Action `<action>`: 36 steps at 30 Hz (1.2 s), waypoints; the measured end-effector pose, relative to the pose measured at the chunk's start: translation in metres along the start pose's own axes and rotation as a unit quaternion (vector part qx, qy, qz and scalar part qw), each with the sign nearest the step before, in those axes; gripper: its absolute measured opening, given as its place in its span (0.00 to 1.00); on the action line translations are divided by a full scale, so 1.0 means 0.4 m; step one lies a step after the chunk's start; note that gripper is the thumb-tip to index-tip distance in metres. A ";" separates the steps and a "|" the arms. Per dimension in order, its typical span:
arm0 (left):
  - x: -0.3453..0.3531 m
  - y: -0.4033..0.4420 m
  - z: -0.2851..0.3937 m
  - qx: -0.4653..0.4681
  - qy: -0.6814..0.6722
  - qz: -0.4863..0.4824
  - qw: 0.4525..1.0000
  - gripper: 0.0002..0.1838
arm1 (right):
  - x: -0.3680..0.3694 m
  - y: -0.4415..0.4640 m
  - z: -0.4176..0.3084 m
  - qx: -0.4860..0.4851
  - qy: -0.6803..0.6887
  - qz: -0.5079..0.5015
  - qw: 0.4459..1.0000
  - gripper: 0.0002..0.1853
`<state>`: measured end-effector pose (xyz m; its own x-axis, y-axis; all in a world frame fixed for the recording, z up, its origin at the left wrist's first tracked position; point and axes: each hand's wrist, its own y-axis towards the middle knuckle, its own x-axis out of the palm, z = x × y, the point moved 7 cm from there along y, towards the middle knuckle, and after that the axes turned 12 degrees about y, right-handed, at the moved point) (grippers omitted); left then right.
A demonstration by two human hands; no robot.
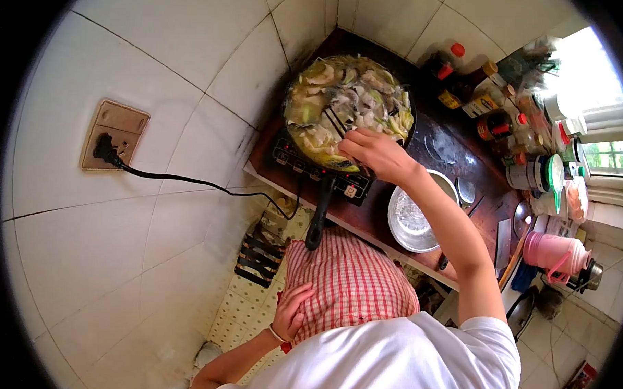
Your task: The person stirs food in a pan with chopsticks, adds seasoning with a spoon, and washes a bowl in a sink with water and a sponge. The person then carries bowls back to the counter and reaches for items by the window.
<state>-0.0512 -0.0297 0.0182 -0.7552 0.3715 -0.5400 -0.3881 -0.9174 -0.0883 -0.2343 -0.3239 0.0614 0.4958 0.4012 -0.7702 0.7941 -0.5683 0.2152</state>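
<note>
My right hand (376, 154) is closed around a pair of dark chopsticks (334, 121). Their tips reach into a full black frying pan (413, 126). In it, pale pieces, possibly fish, and green-white vegetable pieces (398, 122) lie in yellowish broth. The pan sits on a black induction cooker (306, 160) with red lights lit, its black handle (317, 222) pointing toward my body. My left hand (294, 310) rests against my red-and-white checked apron (353, 282) at the hip, holding nothing, fingers lying on the cloth. Beneath my right forearm stands a metal bowl (410, 218).
Several sauce bottles (496, 124) and jars stand along the counter's right side. A cleaver-like blade (503, 242) lies near the edge. A pink thermos (556, 251) is farther right. The cooker's black cord (188, 179) runs to a wall socket (116, 136) at left.
</note>
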 end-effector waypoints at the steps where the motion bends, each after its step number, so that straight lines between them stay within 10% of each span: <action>1: -0.001 0.000 0.001 -0.001 -0.002 0.002 1.000 0.31 | -0.006 -0.002 0.007 0.023 0.018 -0.014 0.999 0.10; 10: 0.000 0.003 0.008 -0.002 -0.007 0.019 1.000 0.31 | -0.070 -0.028 0.008 0.051 0.032 0.246 0.967 0.07; 18: 0.007 0.005 0.003 0.003 0.008 0.009 1.000 0.31 | 0.051 -0.036 0.071 0.061 0.008 0.092 0.994 0.16; 22: 0.006 0.000 0.002 0.000 0.008 0.010 1.000 0.30 | -0.022 -0.029 0.060 0.031 0.064 0.182 0.981 0.13; 26: 0.000 0.000 0.008 -0.005 0.002 0.014 1.000 0.30 | -0.100 -0.026 0.141 0.114 0.230 0.406 0.877 0.06; 36: 0.001 0.000 0.009 -0.016 -0.005 0.025 1.000 0.29 | -0.020 0.041 0.280 0.175 0.378 0.437 0.797 0.14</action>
<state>-0.0535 -0.0292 0.0211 -0.7792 0.3261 -0.5352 -0.3326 -0.9390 -0.0878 -0.2646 -0.4171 0.0039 0.9811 -0.0162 0.1926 -0.0532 -0.9807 0.1882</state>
